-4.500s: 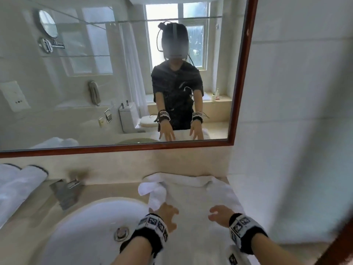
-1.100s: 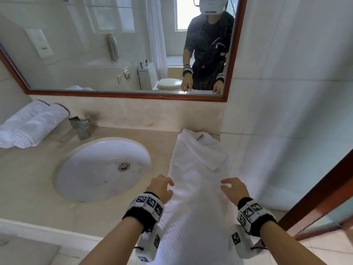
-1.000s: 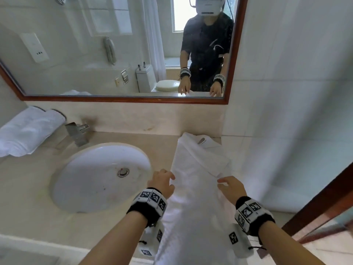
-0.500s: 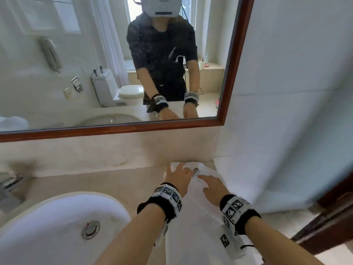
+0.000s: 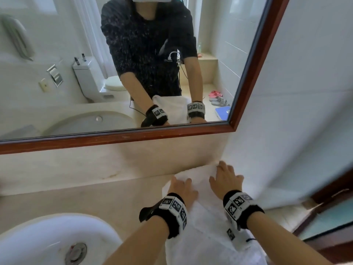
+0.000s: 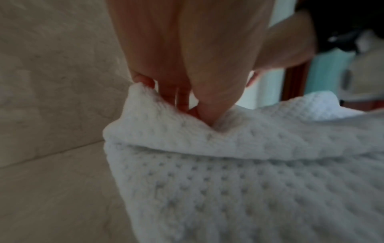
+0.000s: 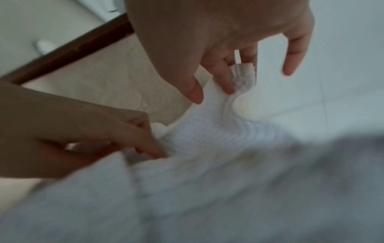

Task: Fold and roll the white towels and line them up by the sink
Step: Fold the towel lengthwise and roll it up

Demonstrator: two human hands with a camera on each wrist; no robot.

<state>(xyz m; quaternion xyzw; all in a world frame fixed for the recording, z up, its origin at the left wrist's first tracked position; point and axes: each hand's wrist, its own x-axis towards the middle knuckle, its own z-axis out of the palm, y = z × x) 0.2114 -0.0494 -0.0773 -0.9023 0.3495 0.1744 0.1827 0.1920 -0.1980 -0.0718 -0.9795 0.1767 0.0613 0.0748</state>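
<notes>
A white waffle-weave towel (image 5: 206, 226) lies lengthwise on the beige counter (image 5: 95, 199), right of the sink. Its far end touches the backsplash and its near end hangs over the counter's front edge. Both hands are at the far end. My left hand (image 5: 179, 183) pinches a raised fold of the towel (image 6: 228, 180) between thumb and fingers (image 6: 178, 98). My right hand (image 5: 223, 173) is at the far right corner, where the right wrist view shows its fingers (image 7: 226, 82) pinching a bunched-up bit of towel (image 7: 207, 131). The left hand (image 7: 145, 148) also shows there, gripping the towel's edge.
The white sink basin (image 5: 47, 238) sits at the lower left. A wood-framed mirror (image 5: 133, 136) hangs above the backsplash (image 5: 86, 167). A white tiled wall (image 5: 296, 121) closes the right side, with a dark door frame (image 5: 336, 196) beyond it.
Both hands have slid forward along the towel from its middle to its far end by the backsplash. The head view has dropped closer, so the rolled towels and the tap at left are out of frame.
</notes>
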